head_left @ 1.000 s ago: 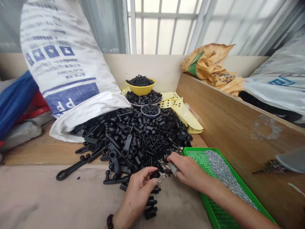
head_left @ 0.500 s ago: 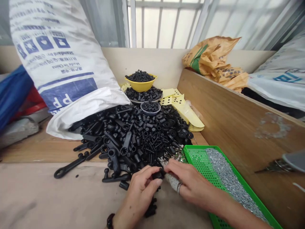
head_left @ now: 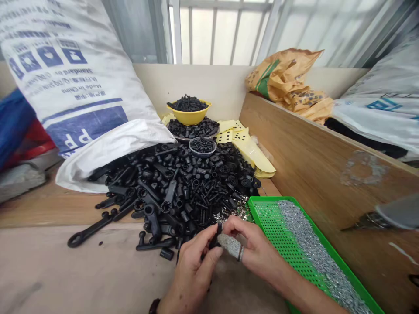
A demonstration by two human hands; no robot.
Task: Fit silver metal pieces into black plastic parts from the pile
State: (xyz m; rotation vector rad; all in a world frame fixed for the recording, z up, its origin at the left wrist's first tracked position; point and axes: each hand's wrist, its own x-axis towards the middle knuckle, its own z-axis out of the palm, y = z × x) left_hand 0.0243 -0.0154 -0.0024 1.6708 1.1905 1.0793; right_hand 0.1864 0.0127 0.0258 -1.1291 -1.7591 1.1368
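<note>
One black part [head_left: 214, 241] sits between the left hand's [head_left: 191, 268] pinched fingers [head_left: 211, 258], against the right hand's [head_left: 250, 244] curled ones, their hold unclear.

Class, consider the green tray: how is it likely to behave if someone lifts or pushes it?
Pushed, the tray would probably slide rather than tip, as it looks low and broad. Lifted, it may dip to the right, where the metal bits are heaped. They look small and loose, so a jolt could shift them.

Bright daylight enters through the window [head_left: 225, 37], edges stretched and soft.
</note>
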